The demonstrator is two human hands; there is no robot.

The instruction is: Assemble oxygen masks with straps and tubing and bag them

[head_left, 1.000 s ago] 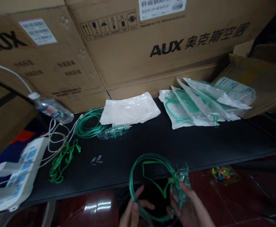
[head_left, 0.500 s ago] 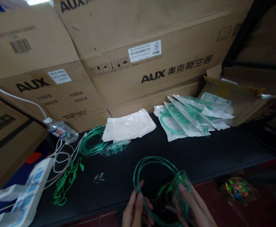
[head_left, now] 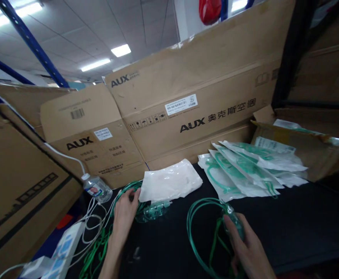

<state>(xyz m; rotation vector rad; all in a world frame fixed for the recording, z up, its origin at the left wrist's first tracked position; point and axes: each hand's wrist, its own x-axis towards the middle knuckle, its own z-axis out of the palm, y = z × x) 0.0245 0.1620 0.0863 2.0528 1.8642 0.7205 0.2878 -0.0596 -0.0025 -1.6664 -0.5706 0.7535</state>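
My left hand (head_left: 127,205) reaches over a coil of green tubing (head_left: 120,192) at the left, thumb and fingers parted beside the edge of a white pouch (head_left: 172,180). Whether it touches the coil or the pouch is unclear. Low on the right, my right hand (head_left: 246,240) is closed around a clear green oxygen mask (head_left: 233,217). A loop of green tubing (head_left: 190,224) and a green strap (head_left: 215,242) hang from that mask. Another clear green mask piece (head_left: 154,211) lies in front of the white pouch.
Several pouches with green tubing (head_left: 239,170) overlap at the right, by an open carton (head_left: 317,159). A water bottle (head_left: 96,188), a power strip (head_left: 66,248), white cables (head_left: 89,232) and green straps (head_left: 95,252) lie left. AUX cardboard (head_left: 158,143) walls the back of the black tabletop (head_left: 163,252).
My left hand has let go of the tubing loop and moved left and away to the other coil. My right hand keeps the mask. The view has tilted up.
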